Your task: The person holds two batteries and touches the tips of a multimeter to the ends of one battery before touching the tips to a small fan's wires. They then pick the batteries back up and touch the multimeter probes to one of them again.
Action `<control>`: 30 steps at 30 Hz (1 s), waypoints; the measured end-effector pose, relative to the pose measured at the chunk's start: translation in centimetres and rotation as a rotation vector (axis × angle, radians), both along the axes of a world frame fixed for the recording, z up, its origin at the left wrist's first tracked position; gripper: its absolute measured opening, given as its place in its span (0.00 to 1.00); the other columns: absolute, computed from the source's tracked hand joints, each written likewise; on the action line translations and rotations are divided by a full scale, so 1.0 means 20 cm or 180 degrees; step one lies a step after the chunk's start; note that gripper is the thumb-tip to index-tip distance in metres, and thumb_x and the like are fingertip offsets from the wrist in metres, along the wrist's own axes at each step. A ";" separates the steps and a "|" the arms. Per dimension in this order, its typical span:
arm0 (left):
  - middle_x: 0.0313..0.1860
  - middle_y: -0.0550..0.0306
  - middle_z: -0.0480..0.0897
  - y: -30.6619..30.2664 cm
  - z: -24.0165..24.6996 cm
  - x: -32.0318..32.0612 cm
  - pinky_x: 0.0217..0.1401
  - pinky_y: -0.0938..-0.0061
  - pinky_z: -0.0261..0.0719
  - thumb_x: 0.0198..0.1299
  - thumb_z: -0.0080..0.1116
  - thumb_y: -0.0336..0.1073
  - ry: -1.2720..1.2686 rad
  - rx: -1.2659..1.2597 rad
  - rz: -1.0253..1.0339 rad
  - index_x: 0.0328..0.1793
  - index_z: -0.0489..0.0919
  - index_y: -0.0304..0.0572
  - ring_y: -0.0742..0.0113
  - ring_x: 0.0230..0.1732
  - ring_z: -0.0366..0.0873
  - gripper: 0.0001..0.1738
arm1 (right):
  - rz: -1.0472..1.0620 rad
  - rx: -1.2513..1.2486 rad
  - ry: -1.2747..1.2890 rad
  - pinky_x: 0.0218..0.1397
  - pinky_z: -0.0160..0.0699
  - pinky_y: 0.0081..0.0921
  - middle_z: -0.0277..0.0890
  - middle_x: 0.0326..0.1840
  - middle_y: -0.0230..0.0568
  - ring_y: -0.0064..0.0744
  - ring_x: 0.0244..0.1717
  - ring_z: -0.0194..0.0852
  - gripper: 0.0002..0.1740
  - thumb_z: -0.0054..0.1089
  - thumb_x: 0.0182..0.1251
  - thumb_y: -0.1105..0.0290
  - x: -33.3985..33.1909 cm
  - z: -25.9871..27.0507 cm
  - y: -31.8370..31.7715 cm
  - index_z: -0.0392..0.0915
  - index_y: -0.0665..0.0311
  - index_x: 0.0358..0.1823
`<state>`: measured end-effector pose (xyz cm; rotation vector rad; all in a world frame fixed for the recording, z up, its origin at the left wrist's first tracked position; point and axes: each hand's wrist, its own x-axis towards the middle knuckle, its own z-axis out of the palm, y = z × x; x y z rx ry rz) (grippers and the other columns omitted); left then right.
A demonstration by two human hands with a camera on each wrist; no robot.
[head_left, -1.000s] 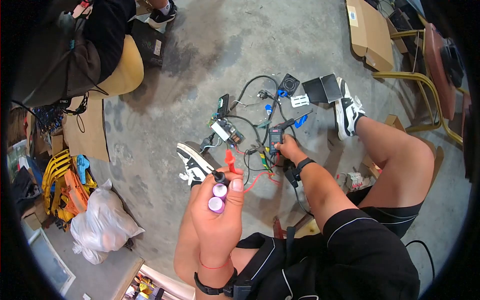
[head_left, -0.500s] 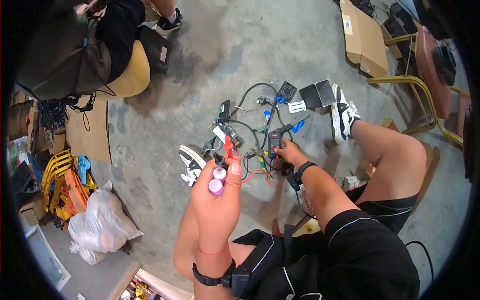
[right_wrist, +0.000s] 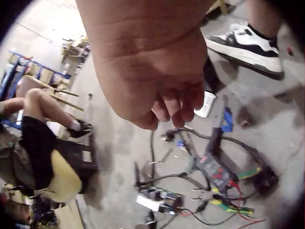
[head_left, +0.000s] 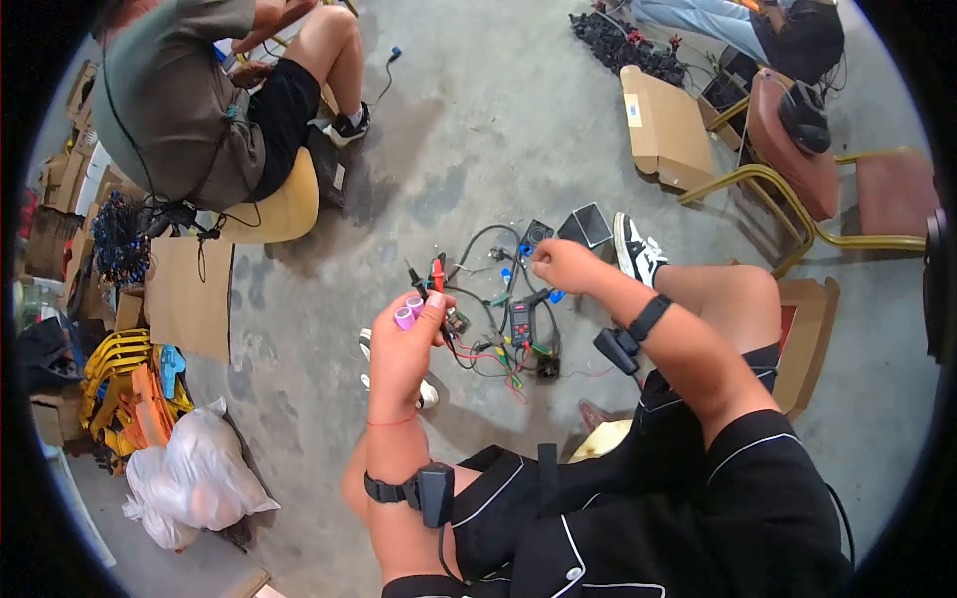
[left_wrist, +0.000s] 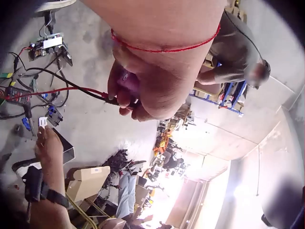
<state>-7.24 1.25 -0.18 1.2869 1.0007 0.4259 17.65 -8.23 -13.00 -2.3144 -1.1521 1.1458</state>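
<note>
My left hand (head_left: pixel 397 351) grips two purple cylindrical battery cells (head_left: pixel 405 317) together with a red test probe (head_left: pixel 438 272) and a black test probe (head_left: pixel 416 278), their tips upward. Red and black leads (left_wrist: pixel 71 89) run from this hand toward the multimeter (head_left: pixel 522 323), which lies on the floor. My right hand (head_left: pixel 566 265) hovers beyond the multimeter, its fingers loosely curled with nothing visible in them. A white bracket (right_wrist: pixel 206 105) shows just past those fingers in the right wrist view.
Cables, a circuit board (right_wrist: pixel 167 196), a small speaker-like black square (head_left: pixel 536 233) and an open black box (head_left: pixel 586 226) lie on the concrete floor between my shoes (head_left: pixel 638 249). A seated person (head_left: pixel 189 110) is at far left. Chairs (head_left: pixel 793 149) and a cardboard box (head_left: pixel 666 130) stand right.
My right hand has let go of the multimeter and risen away from it. The left hand has moved up and slightly left with the cells and probes. The head view has shifted.
</note>
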 end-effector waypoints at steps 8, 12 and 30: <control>0.37 0.53 0.83 -0.19 0.09 0.03 0.29 0.80 0.71 0.66 0.58 0.42 -0.0851 -0.1160 -0.0677 0.42 0.79 0.34 0.76 0.25 0.73 0.15 | 0.1277 0.2393 -0.0946 0.47 0.76 0.34 0.78 0.40 0.38 0.38 0.41 0.77 0.31 0.60 0.57 0.74 -0.20 0.80 -0.29 0.70 0.53 0.66; 0.38 0.54 0.83 -0.26 0.07 0.09 0.29 0.80 0.71 0.66 0.58 0.41 -0.0869 -0.1362 -0.0831 0.44 0.78 0.35 0.76 0.25 0.73 0.14 | 0.1996 0.2680 -0.1469 0.42 0.75 0.31 0.75 0.35 0.32 0.38 0.39 0.76 0.37 0.57 0.57 0.73 -0.23 0.72 -0.29 0.65 0.44 0.71; 0.40 0.59 0.81 -0.19 0.08 0.08 0.34 0.80 0.74 0.64 0.55 0.35 -0.0817 -0.1424 -0.0726 0.54 0.78 0.33 0.76 0.33 0.75 0.16 | 0.1658 0.3359 -0.0536 0.38 0.79 0.32 0.78 0.37 0.33 0.38 0.38 0.79 0.28 0.61 0.49 0.77 -0.21 0.59 -0.11 0.77 0.53 0.56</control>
